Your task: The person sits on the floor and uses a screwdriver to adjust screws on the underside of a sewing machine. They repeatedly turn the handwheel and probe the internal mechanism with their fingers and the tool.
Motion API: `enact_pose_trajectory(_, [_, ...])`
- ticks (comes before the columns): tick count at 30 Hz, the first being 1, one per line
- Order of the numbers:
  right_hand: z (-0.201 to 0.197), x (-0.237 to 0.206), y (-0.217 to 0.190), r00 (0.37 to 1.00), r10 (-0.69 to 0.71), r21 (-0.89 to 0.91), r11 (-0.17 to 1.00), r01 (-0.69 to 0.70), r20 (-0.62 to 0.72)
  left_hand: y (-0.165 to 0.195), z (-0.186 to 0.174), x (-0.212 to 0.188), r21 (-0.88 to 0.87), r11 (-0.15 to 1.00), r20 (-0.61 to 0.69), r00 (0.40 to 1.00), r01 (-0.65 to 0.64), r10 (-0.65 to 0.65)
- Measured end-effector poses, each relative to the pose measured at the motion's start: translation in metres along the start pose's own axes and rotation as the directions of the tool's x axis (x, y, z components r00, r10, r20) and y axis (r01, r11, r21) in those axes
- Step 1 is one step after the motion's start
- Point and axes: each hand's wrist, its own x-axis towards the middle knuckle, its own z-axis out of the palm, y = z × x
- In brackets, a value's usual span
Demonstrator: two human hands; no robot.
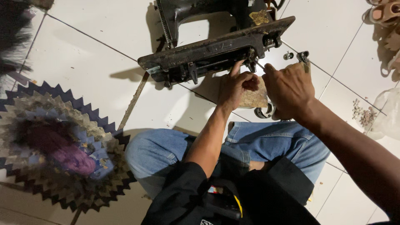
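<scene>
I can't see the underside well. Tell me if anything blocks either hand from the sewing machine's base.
Nothing visible does. The left hand already has a finger up against the tipped black sewing machine base. The right hand is just below it, beside a tan rag on the floor.

Black sewing machine (216,46) tipped back on tiles

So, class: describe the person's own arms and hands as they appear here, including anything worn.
Both forearms are bare, with black sleeves pushed up near the elbows. The left hand and right hand are bare: no gloves, rings or watch show. Blue jeans cover the legs.
</scene>
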Motion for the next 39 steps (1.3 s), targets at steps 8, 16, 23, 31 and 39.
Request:
enact_pose_trajectory(8, [-0.008, -0.006, -0.009, 1.000, 0.003, -0.081, 0.997, -0.004, -0.011, -0.022, -0.014, 0.009, 0.043, 0.998, 0.008, 0.999, -0.045, 0.044])
enact_pose_trajectory(16, [-0.001, 0.001, -0.005, 0.988, 0.022, 0.140, 0.990, 0.000, -0.153, -0.032, -0.029, 0.020, -0.073, 0.997, 0.049, 0.999, -0.003, 0.007])
enact_pose_trajectory(23, [0.010, 0.002, -0.003, 0.963, 0.024, 0.088, 0.996, 0.000, -0.267, -0.028, -0.023, 0.019, -0.061, 0.998, 0.037, 0.999, -0.008, 0.010])
enact_pose_trajectory(31, [0.007, 0.001, -0.003, 0.976, 0.133, 0.110, 0.987, -0.115, -0.173, -0.010, -0.010, 0.008, -0.004, 1.000, -0.023, 1.000, -0.018, 0.017])
enact_pose_trajectory(39, [0.011, -0.003, 0.001, 0.980, 0.052, 0.115, 0.993, -0.030, -0.193, 0.001, -0.003, -0.004, 0.107, 0.992, 0.018, 0.997, -0.071, 0.070])
